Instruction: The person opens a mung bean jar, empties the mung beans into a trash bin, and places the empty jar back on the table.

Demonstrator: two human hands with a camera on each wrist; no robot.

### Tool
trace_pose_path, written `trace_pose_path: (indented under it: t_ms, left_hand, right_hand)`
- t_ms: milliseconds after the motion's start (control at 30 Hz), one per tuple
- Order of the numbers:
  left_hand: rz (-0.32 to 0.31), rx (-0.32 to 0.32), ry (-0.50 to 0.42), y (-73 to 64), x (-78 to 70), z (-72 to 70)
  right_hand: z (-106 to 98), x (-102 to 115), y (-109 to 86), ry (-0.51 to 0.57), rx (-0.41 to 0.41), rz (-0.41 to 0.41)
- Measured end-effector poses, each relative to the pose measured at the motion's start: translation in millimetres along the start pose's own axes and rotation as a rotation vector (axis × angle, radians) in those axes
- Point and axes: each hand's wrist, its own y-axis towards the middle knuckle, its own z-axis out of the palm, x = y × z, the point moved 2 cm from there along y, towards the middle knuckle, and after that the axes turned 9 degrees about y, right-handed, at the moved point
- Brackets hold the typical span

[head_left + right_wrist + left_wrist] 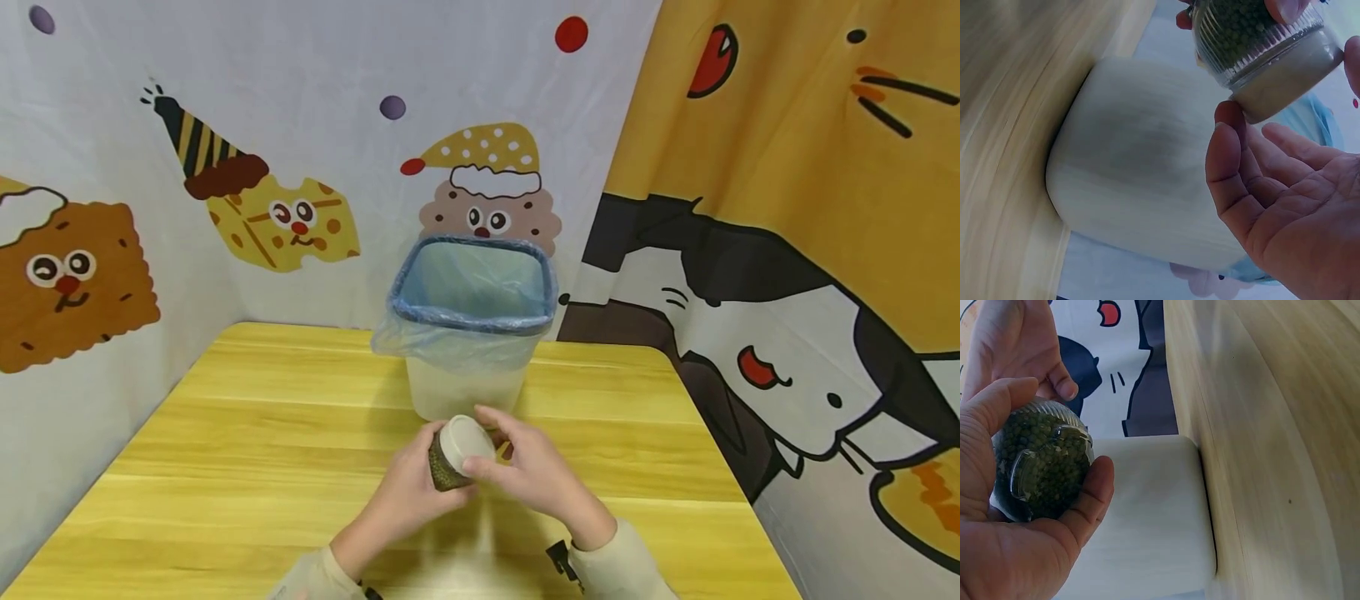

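A clear ribbed jar (1235, 31) holds small green beans and carries a cream lid (467, 444). My left hand (412, 479) grips the jar by its body, tilted above the table; in the left wrist view its base and the beans (1041, 456) face the camera. My right hand (536, 471) has its thumb and a fingertip at opposite edges of the lid (1288, 78), pinching it, with the other fingers (1272, 169) loosely curled below. The lid sits on the jar's mouth.
Just beyond the hands stands a whitish bin (465, 383) lined with a light-blue plastic bag (450, 343), its blue rim (480, 322) facing up. The wood-grain table (262, 450) meets a cartoon-printed curtain (315, 100) at the back and on the right.
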Motion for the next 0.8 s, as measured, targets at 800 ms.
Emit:
trace_pose_path:
  t_ms: [800]
  left_hand:
    - [0.065, -0.004, 0.121, 6.5, -14.5, 12.7]
  right_hand:
    - [23, -1, 5.7, -0.41, -0.238, -0.132]
